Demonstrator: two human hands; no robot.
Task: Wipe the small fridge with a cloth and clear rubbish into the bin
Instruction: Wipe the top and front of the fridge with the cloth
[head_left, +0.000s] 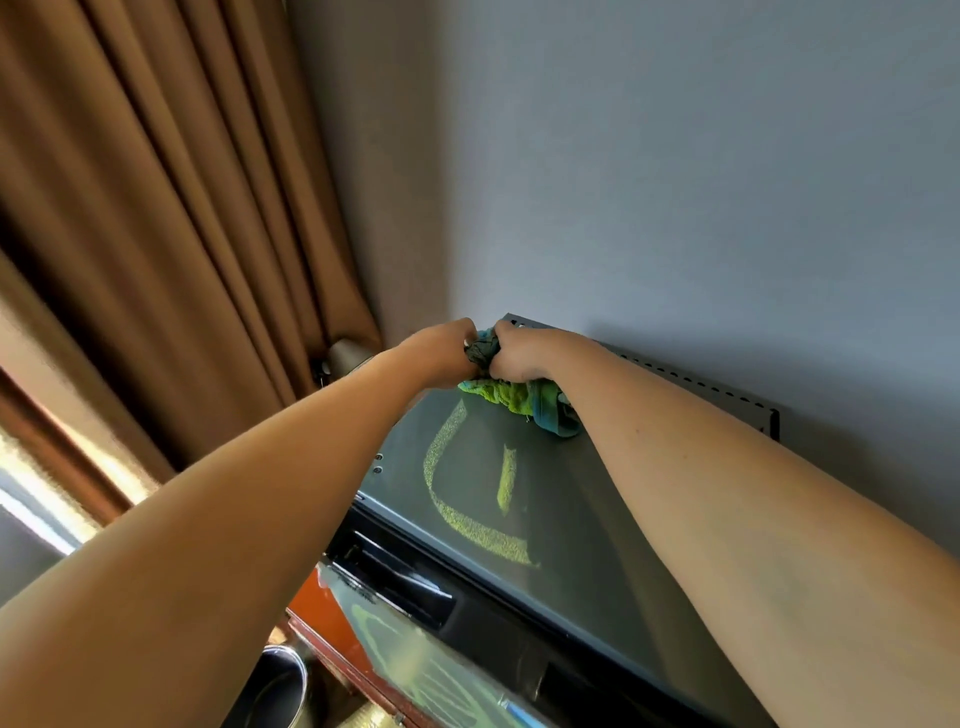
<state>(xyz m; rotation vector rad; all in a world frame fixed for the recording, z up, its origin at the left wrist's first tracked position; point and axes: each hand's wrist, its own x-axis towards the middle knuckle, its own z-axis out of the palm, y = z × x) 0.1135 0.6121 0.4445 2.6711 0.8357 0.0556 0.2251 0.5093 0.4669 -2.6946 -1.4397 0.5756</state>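
Both our bare forearms reach forward over the small fridge (519, 499), whose grey top carries yellowish streaks. At its far edge, by the blue-grey wall (675, 182), our left hand (441, 353) and right hand (519, 353) each close a tight grip on the bunched green-and-blue cloth (514, 397), which trails onto the fridge top. Brown curtains (156, 234) hang at left.
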